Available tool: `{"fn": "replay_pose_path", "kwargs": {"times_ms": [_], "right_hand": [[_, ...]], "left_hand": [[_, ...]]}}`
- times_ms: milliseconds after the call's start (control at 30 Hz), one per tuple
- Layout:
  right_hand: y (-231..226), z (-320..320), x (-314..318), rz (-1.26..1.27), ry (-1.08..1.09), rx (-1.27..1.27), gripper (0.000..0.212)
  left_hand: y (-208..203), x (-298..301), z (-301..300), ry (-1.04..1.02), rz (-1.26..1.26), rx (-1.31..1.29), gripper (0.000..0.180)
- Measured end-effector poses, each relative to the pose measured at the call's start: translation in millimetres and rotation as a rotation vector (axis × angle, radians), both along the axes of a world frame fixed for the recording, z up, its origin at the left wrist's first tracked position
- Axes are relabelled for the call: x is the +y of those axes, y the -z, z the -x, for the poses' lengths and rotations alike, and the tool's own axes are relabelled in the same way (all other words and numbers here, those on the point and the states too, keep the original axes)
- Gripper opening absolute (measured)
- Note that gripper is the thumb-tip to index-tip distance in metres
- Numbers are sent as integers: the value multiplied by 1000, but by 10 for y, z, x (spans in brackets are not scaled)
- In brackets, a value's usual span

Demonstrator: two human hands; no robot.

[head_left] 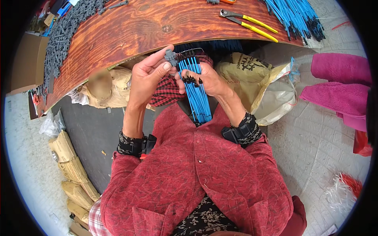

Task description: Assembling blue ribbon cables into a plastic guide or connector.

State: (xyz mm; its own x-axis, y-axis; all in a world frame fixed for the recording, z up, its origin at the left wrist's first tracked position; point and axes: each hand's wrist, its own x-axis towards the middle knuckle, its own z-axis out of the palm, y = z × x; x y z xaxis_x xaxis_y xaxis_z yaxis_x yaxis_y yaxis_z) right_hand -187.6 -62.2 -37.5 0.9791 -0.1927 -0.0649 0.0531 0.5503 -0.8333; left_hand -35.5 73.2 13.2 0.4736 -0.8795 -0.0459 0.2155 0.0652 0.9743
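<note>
Between the thumb and fingers of my left hand (147,74) is a grey ribbed plastic fitting (170,57). Right beside it, my right hand (210,80) is wrapped round a bundle of thin blue rods with black ends (197,102). The bundle slants down toward my lap, and its black upper ends lie close to the fitting. Whether the fitting touches a rod tip I cannot tell. Both hands are just below the near edge of the wooden table (157,29).
A heap of grey fittings (63,43) covers the table's left side. Yellow-handled pincers (252,25) lie toward the right, near a pile of blue rods (295,17). Woven sacks (244,74) stand under the edge. Magenta towels (336,94) are at the far right.
</note>
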Motion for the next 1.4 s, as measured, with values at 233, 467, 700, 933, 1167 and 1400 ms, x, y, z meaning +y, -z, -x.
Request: {"fn": "replay_pose_path", "kwargs": {"times_ms": [233, 467, 700, 933, 1167, 1400], "right_hand": [[-84, 12, 55, 67, 43, -2, 29], [-66, 1, 145, 66, 155, 126, 26], [-130, -33, 202, 214, 159, 143, 29], [-115, -40, 202, 356, 165, 94, 28], [-51, -60, 182, 167, 82, 107, 40], [74, -78, 153, 43, 30, 85, 38]], "left_hand": [[29, 41, 41, -34, -2, -11, 49], [-6, -19, 186, 1, 40, 128, 60], [53, -25, 238, -92, 5, 57, 58], [87, -13, 176, -96, -24, 59, 57], [78, -3, 166, -64, -1, 107, 58], [104, 15, 154, -34, 0, 105, 62]]}}
